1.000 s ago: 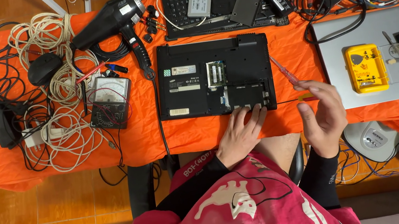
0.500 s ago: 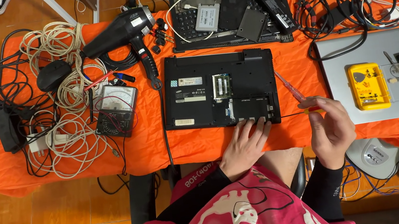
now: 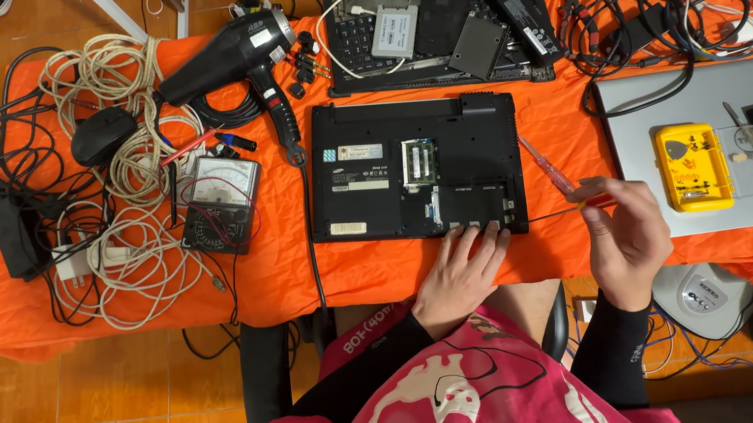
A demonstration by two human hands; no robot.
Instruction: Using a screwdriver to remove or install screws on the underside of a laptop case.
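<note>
A black laptop (image 3: 391, 174) lies upside down on the orange cloth, its bottom bays open. My left hand (image 3: 461, 270) rests with its fingers spread on the laptop's near right corner. My right hand (image 3: 626, 234) is closed around a thin screwdriver (image 3: 546, 214) with an orange handle, its shaft pointing left toward that same corner. A second, clear pink-handled screwdriver (image 3: 546, 166) lies on the cloth just right of the laptop.
A silver laptop (image 3: 638, 162) at right carries a yellow bit case (image 3: 690, 168) and a black part. Behind stand another opened laptop (image 3: 437, 18), a black hairdryer (image 3: 239, 58), a meter (image 3: 218, 203), a black mouse (image 3: 102, 135), and cable tangles (image 3: 116, 201).
The view has shifted slightly. My right hand has turned the orange-handled screwdriver so its tip points left at the laptop's corner. My left hand stays on the corner.
</note>
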